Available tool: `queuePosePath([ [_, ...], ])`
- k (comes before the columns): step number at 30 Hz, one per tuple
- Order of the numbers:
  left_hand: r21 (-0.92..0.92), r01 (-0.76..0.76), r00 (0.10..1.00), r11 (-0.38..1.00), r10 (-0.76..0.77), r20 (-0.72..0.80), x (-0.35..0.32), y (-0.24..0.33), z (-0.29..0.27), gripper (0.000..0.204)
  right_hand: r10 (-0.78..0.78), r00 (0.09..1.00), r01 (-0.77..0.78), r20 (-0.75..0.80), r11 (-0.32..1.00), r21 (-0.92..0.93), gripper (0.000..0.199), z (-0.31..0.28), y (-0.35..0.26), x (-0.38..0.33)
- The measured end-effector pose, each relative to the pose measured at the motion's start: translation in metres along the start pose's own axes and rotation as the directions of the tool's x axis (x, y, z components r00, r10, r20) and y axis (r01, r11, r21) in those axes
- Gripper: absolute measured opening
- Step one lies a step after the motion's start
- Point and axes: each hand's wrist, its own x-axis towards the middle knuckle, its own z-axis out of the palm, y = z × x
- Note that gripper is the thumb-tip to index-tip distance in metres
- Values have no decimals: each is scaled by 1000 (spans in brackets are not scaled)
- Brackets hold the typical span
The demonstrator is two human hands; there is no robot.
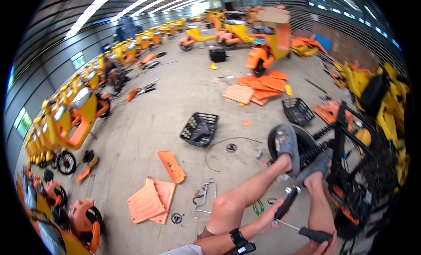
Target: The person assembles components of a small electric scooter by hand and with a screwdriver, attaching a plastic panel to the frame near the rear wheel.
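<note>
My left hand (266,218) is closed around a dark, elongated part (288,201) with a shiny metal end; I cannot tell its exact kind. Wrapped in my right hand (328,247) at the lower edge is the black handle of a screwdriver (315,234). Its thin metal shaft points left toward my left hand, and the tip reaches the lower end of the dark part. Both hands are between my legs, above the floor. Green-handled pliers (258,208) lie on the floor beside my left hand.
A tyre (302,141) and black vehicle frame (344,145) are by my feet. Two black baskets (186,131) stand ahead. Orange panels (144,204), a sprocket (176,218) and a cable (208,156) lie on the floor. Yellow scooters (72,114) line the left; a person (115,75) crouches there.
</note>
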Motion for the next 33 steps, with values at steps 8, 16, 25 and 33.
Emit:
queuePosePath([
  [8,-110,16,999,994,-12,37,5,-9,-21,39,-168,977,169,134,986,5,56,5,11,21],
  [16,-115,21,999,993,-24,-31,-13,10,8,38,-117,979,90,165,982,164,60,4,7,24],
  [25,-138,110,993,984,-105,48,-5,10,-6,64,-316,945,316,-87,949,-21,36,28,55,7],
  [33,-37,-66,993,997,62,-101,-8,25,-11,59,79,949,-255,304,759,599,50,34,47,-30],
])
